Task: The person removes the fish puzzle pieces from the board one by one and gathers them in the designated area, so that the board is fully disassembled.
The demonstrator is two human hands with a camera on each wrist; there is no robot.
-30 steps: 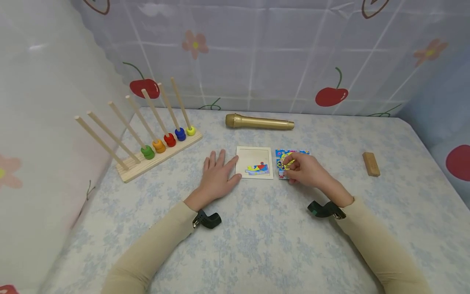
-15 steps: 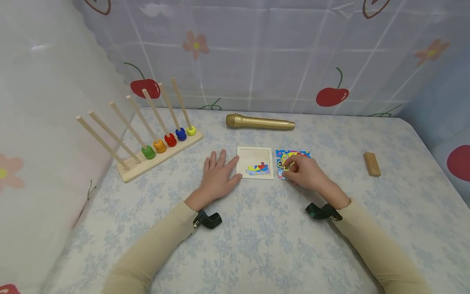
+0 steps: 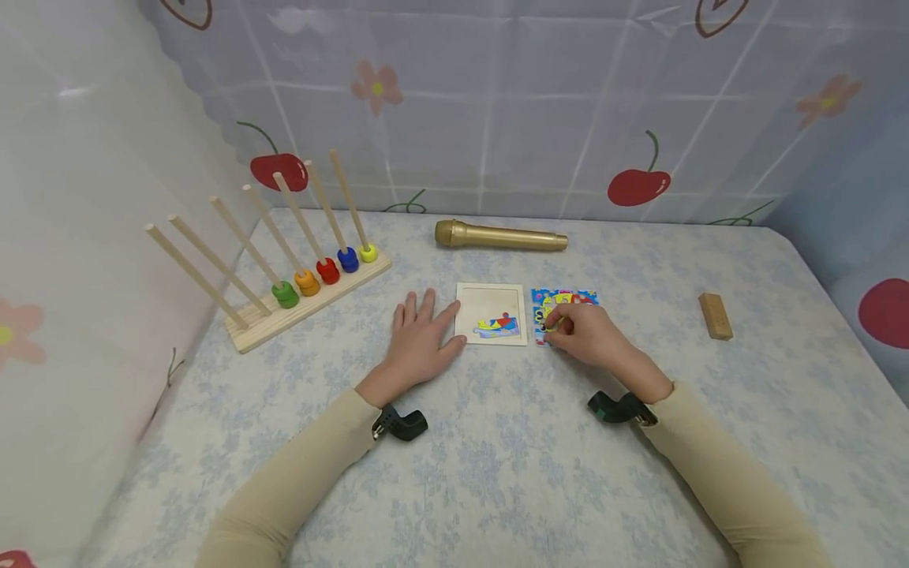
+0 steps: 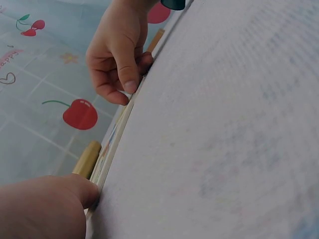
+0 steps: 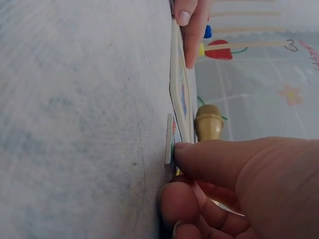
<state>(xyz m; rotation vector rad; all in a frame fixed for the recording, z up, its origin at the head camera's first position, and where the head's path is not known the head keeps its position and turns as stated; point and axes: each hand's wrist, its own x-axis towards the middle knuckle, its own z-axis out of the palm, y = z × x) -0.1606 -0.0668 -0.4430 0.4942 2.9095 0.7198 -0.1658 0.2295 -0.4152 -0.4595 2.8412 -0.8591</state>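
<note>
A shallow square wooden puzzle tray (image 3: 472,304) lies flat on the table, with a few joined picture pieces (image 3: 499,326) in its lower right part. My left hand (image 3: 419,343) rests palm down with fingers spread, its forefinger and thumb at the tray's left edge. Just right of the tray lies a block of blue, yellow and red puzzle pieces (image 3: 545,297). Over the front of this block, my right hand (image 3: 588,335) has its thumb and forefinger pinching at a puzzle piece (image 5: 170,139). The hand hides part of the block; the other fingers are curled.
Behind the tray lies a gold microphone (image 3: 500,236). At the left stands a wooden peg rack (image 3: 312,309) with tall pegs and coloured beads. A small wooden block (image 3: 715,316) lies to the right. A patterned curtain (image 3: 483,102) hangs behind the table.
My right hand has come down a little onto the front of the puzzle pieces, its thumb and forefinger drawing closer together. The left hand and the tray have stayed in place.
</note>
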